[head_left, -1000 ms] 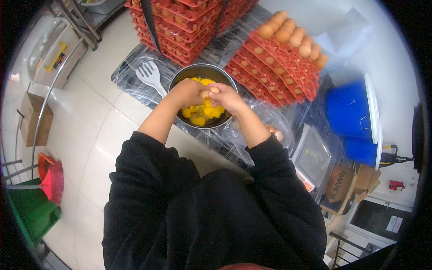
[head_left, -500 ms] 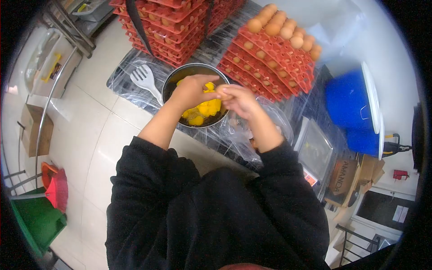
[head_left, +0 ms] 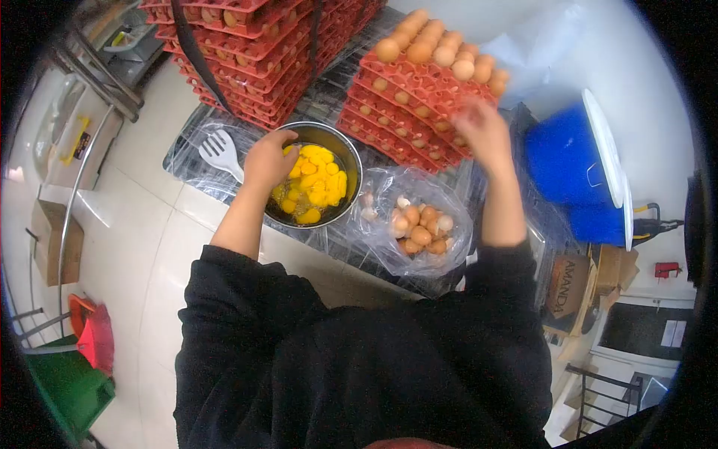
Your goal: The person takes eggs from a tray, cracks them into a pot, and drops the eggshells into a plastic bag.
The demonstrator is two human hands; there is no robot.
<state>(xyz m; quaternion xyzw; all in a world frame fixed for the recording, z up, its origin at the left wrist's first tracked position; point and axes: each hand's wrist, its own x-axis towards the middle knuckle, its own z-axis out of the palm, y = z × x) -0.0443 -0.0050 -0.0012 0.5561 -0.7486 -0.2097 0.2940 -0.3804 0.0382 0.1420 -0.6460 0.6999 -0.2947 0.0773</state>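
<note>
A round metal pot (head_left: 354,196) with a dark rim holds several raw egg yolks (head_left: 318,179) in clear egg white. My left hand (head_left: 268,160) hangs over the pot's left rim with its fingers apart and nothing visible in them. At the front right side of the stacked red egg trays (head_left: 407,112) is my right hand (head_left: 482,133), its fingers smeared by motion. Brown eggs (head_left: 463,70) fill the back rows of the top tray; front cups there are bare. Between pot and right forearm, a clear plastic bag (head_left: 374,239) contains several brown eggshells (head_left: 421,236).
A white slotted spatula (head_left: 220,152) lies left of the pot on the plastic-wrapped table (head_left: 191,123). Behind it rises a tall strapped stack of egg trays (head_left: 247,63). Blue tubs (head_left: 561,157) with white rims stand at the right, near a cardboard box (head_left: 570,288).
Both hands were together over the pot with an egg. Now they are apart: the left has drawn back to the rim, the right has swung right to the egg trays, uncovering the bag of shells.
</note>
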